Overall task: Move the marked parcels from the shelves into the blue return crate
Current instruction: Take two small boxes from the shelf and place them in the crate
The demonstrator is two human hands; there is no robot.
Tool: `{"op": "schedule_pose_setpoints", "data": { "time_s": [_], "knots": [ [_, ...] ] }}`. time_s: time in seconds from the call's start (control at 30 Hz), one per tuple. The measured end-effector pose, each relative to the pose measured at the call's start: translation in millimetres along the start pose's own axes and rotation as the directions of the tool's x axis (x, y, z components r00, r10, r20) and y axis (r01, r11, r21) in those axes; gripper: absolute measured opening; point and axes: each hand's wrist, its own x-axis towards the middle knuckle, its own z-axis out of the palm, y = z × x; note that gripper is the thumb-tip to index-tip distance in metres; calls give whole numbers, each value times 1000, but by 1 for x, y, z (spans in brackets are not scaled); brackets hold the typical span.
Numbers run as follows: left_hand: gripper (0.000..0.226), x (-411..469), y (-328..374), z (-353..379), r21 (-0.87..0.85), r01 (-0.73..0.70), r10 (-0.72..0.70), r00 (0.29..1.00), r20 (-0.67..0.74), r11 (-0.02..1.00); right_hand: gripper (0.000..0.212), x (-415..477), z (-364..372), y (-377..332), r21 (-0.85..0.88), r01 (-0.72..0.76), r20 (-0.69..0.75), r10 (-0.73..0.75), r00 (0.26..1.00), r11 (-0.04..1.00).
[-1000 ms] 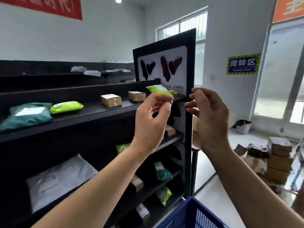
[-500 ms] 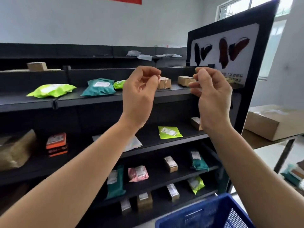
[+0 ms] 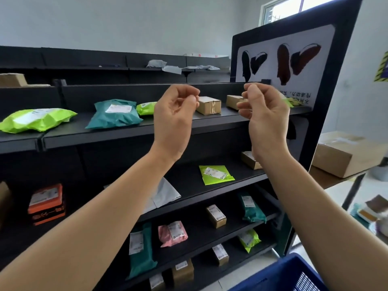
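Before the black shelves (image 3: 134, 131), both hands, left (image 3: 174, 118) and right (image 3: 265, 114), curl loosely, holding nothing.

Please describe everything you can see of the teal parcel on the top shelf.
The teal parcel is a soft plastic mailer bag, puffy and wrinkled, with a white printed label near its upper edge. It lies flat on the black top shelf, not held by either hand. On one side, apart from it, lies a lime green bag; on the other, a smaller lime green parcel sits against its corner. Its label text is too small to read.
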Motion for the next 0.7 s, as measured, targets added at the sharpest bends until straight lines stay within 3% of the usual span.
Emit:
{"op": "schedule_pose_setpoints", "data": {
  "time_s": [0.43, 0.7],
  "knots": [
    [23, 86, -102, -25, -38, 93, -91, 995, 43, 995, 11, 75, 50, 80, -88, -11, -215, -8, 977, 996],
    [20, 129, -162, -2, 103, 93, -104, 989, 106, 990, 11, 160, 39, 131, -133, -60, -334, 12, 942, 989]
  ]
}}
